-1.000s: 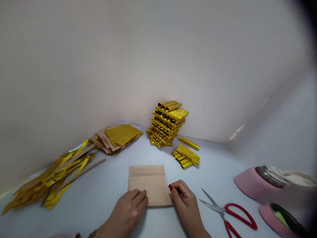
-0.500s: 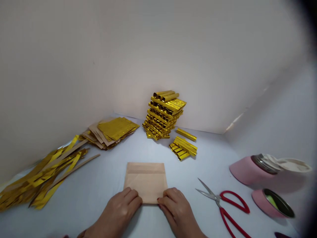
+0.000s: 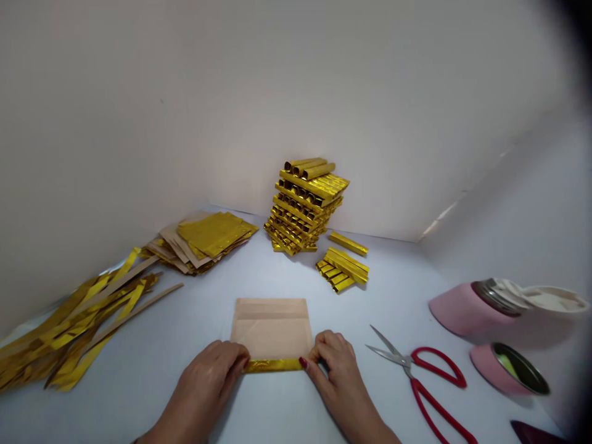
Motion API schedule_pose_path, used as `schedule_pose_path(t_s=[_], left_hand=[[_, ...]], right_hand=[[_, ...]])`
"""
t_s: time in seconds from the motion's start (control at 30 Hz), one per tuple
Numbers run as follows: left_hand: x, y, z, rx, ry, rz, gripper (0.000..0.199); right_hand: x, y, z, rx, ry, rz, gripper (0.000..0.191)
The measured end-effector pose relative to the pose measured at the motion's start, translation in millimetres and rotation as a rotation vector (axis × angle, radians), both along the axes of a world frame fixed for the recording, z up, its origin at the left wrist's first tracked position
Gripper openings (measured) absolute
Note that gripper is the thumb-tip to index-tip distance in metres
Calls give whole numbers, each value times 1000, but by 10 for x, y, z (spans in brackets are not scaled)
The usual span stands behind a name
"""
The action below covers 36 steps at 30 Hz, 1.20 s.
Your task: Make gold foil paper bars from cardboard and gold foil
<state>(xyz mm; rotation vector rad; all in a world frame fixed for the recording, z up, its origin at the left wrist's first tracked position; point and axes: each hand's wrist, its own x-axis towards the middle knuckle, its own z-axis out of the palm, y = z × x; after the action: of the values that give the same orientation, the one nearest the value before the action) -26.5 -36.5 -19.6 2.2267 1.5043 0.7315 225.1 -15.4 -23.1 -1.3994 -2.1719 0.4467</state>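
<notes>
A tan-backed sheet of gold foil paper (image 3: 272, 333) lies on the table in front of me, tan side up. Its near edge is turned up into a narrow gold fold. My left hand (image 3: 208, 376) pinches the left end of that fold between thumb and fingers. At the other end, my right hand (image 3: 335, 370) grips the fold, its thumb on the gold strip. To the right of my right hand lie red-handled scissors (image 3: 407, 364) with the blades apart.
A tall stack of folded gold paper strips (image 3: 305, 206) stands at the back, with several loose strips (image 3: 345, 268) before it. Gold sheets (image 3: 213, 234) and cut strips (image 3: 102, 314) lie left. A pink flask (image 3: 462, 308) and pink cup (image 3: 497, 370) stand right.
The sheet's near edge has been folded up, so a gold strip now shows along it. My hands have moved apart toward the ends of the fold.
</notes>
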Motion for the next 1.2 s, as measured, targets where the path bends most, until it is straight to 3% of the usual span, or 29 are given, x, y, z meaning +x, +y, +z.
schedule_pose_path(t_s=[0.27,0.37,0.47,0.6,0.7,0.8,0.9,1.07,1.2], left_hand=[[-1,-42,-61,-11,134,-18,21],[2,-21,-21,92,167,-33,29],[27,19,42,260,199,-186,39],[98,9,120,317,218,-390,38],[139,-54,163,285,295,-378,41],[139,-104,166,270,342,-362,44],[84,-114,133,256,355,-370,50],[-132,-97,31,196,417,-357,42],[-277,-82,-47,199,339,-228,33]], right_hand=[[-31,-7,14,-18,-36,-33,18],[-34,-8,3,-24,-38,-43,18],[-25,1,-18,-11,-40,-51,17],[-37,-12,12,40,-66,-71,15],[-111,-78,85,205,-124,-66,11],[-224,-163,131,395,-181,158,27],[-262,-202,121,423,-187,355,29],[-30,-146,90,355,-165,239,30],[138,-107,88,231,-74,116,26]])
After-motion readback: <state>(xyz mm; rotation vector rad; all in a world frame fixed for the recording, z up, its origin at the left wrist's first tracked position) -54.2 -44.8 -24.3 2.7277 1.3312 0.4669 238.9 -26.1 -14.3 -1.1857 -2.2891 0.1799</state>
